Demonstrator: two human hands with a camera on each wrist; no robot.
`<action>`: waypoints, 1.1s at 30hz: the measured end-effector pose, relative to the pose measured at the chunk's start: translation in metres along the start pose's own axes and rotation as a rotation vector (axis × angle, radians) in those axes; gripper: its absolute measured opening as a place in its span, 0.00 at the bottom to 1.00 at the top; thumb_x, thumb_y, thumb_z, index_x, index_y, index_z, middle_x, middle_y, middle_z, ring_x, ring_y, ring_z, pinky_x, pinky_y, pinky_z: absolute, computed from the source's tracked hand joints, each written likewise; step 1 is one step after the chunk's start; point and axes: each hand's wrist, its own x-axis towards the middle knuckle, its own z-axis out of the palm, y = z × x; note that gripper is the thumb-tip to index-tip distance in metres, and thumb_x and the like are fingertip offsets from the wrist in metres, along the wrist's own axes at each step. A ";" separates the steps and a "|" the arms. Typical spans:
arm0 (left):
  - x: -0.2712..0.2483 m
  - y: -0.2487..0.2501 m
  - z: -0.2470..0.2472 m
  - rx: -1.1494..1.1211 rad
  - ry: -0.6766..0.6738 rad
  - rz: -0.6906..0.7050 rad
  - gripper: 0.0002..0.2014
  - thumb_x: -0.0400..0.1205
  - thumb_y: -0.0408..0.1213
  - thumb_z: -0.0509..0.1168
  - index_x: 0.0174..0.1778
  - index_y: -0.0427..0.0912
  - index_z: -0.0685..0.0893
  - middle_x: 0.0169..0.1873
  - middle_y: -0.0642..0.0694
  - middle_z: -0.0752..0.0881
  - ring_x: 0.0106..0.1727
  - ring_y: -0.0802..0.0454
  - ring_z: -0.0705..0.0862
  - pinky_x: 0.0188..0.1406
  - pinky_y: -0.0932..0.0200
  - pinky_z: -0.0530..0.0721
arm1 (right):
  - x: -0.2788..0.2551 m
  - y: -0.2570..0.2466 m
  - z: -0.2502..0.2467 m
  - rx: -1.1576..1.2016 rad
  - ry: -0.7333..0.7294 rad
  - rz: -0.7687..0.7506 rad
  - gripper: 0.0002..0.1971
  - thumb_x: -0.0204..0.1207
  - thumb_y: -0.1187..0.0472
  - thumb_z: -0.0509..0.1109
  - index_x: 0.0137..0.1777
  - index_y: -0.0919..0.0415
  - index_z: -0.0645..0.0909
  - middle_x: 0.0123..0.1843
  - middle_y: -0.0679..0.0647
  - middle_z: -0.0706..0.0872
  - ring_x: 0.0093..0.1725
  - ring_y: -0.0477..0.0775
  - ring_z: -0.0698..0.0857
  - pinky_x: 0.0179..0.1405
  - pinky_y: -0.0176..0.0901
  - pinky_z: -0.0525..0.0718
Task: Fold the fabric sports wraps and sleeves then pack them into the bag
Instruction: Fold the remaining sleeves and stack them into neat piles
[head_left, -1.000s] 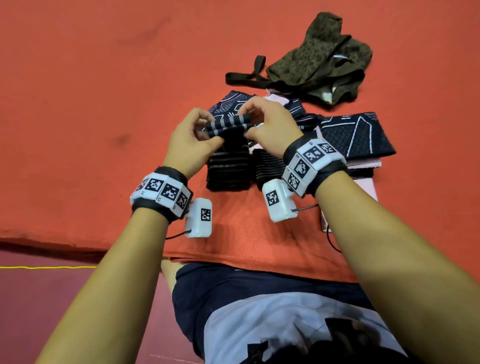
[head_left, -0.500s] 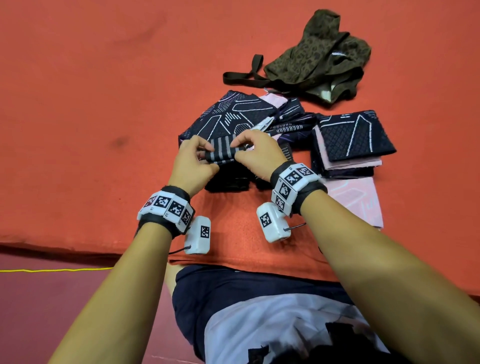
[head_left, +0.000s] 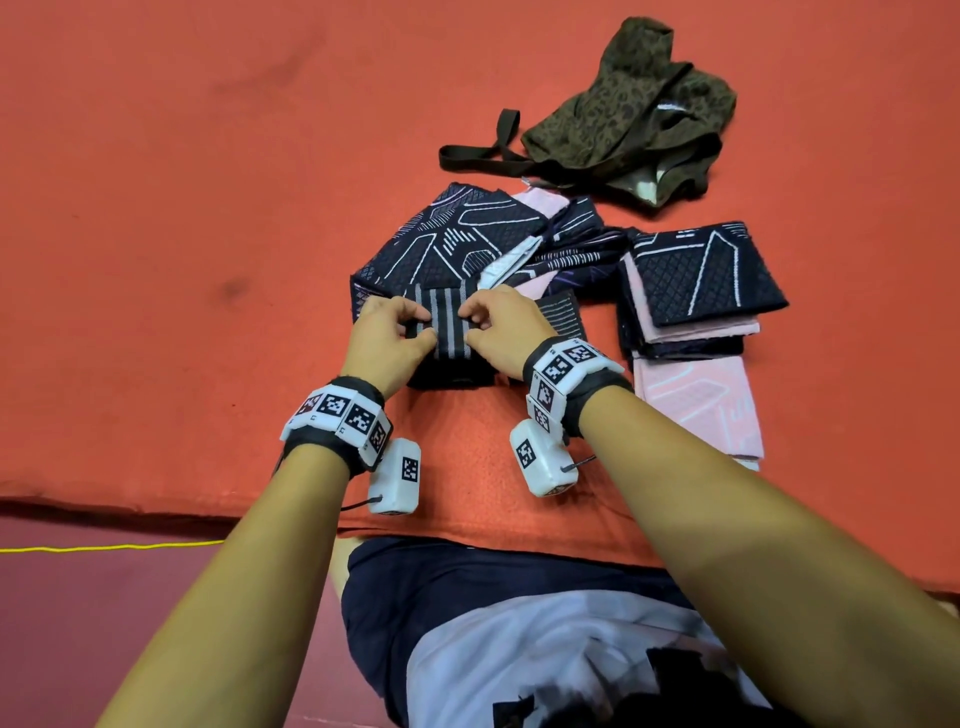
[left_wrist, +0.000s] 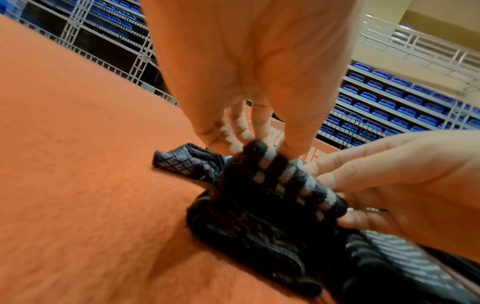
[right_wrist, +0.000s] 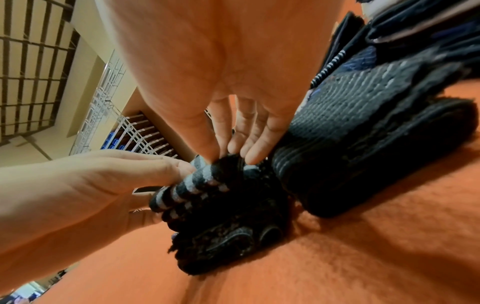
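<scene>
a: where's the striped wrap (head_left: 445, 325)?

b: on the orange mat (head_left: 182, 218), on top of a dark folded pile (head_left: 449, 371), held at both ends. left hand (head_left: 387, 340) pinches its left end with curled fingers, right hand (head_left: 501, 330) pinches the right end.

a: anything hidden?

b: both hands cover the wrap's ends, and the pile under it is blurred in the wrist views. the olive bag (head_left: 628, 122) lies crumpled farther back; i can't tell if its mouth is open. beside the right hand, the folded stack (head_left: 696, 280) overlaps a pink sleeve (head_left: 698, 405).
</scene>
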 end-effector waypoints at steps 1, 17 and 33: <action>0.000 0.001 0.001 0.019 -0.008 -0.005 0.07 0.79 0.37 0.71 0.52 0.46 0.85 0.56 0.47 0.75 0.50 0.51 0.79 0.49 0.61 0.73 | 0.001 0.000 0.001 -0.005 -0.005 0.008 0.14 0.76 0.65 0.72 0.60 0.56 0.86 0.59 0.55 0.81 0.54 0.50 0.82 0.61 0.40 0.80; 0.061 0.057 -0.026 0.265 -0.149 0.080 0.01 0.76 0.36 0.68 0.41 0.47 0.84 0.34 0.52 0.85 0.41 0.49 0.83 0.43 0.58 0.80 | 0.037 -0.021 -0.047 -0.203 -0.049 0.072 0.07 0.74 0.63 0.68 0.50 0.53 0.82 0.50 0.50 0.86 0.53 0.56 0.85 0.51 0.43 0.81; 0.125 0.063 0.009 0.478 -0.364 0.008 0.09 0.75 0.42 0.75 0.47 0.43 0.86 0.47 0.44 0.88 0.49 0.46 0.83 0.44 0.55 0.80 | 0.085 -0.019 -0.054 -0.544 -0.165 0.099 0.18 0.76 0.65 0.68 0.67 0.62 0.77 0.62 0.65 0.83 0.58 0.68 0.85 0.45 0.49 0.79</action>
